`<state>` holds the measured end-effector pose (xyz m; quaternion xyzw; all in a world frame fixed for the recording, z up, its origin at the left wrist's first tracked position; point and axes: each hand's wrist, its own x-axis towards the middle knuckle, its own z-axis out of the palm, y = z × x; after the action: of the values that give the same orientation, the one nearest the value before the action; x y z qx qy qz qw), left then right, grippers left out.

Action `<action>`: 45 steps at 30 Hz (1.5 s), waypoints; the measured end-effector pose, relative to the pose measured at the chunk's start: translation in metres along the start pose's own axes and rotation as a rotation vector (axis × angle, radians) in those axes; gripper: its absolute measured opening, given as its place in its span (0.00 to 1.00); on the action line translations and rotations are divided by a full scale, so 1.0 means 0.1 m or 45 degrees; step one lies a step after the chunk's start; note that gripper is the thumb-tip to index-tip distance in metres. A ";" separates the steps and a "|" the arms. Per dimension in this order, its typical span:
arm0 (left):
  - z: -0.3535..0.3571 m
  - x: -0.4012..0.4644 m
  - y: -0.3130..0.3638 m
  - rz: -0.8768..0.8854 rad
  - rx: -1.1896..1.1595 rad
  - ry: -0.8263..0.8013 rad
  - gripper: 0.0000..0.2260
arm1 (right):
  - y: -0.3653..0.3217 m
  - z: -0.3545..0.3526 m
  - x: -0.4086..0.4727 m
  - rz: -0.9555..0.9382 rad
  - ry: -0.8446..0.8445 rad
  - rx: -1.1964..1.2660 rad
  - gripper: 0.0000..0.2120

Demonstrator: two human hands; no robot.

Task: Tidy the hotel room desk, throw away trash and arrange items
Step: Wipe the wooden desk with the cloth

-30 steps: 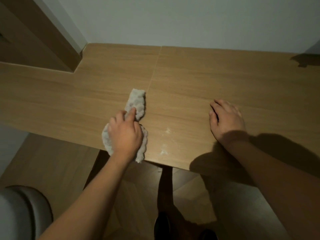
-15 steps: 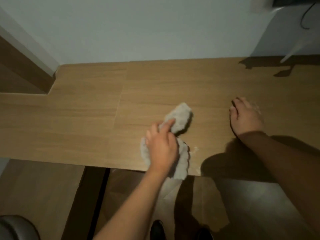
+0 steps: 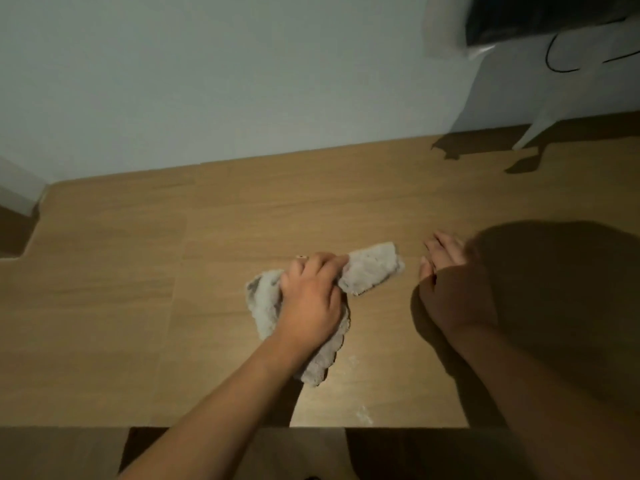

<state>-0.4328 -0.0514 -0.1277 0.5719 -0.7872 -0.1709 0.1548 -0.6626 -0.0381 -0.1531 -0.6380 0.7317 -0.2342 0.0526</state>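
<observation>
A crumpled grey-white cloth [image 3: 372, 270] lies on the wooden desk [image 3: 104, 306], a little right of the desk's seam. My left hand [image 3: 310, 301] presses down on the cloth's middle, fingers curled over it. One end of the cloth sticks out to the right of the hand, the other trails toward the front edge. My right hand [image 3: 450, 282] rests flat on the desk just right of the cloth, fingers spread, half in shadow. Faint white smears [image 3: 362, 415] mark the desk near its front edge.
A white wall [image 3: 207, 81] backs the desk. At the top right a dark object [image 3: 540, 15] with a black cable [image 3: 568, 53] sits above a white stand leg [image 3: 540, 126]. The desk top steps back at the far left [image 3: 14, 237].
My left hand has slid the cloth to the right across the seam and away from the front edge. The view has shifted right, and my right hand stays flat on the desk.
</observation>
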 end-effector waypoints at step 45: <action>-0.01 -0.84 0.25 0.212 0.224 -0.132 0.19 | 0.01 -0.07 -0.02 -0.058 -0.100 -0.112 0.19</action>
<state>-0.4288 0.0355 -0.1195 0.5064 -0.8509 -0.1171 0.0766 -0.6656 -0.0345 -0.1471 -0.6649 0.7239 -0.1777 0.0480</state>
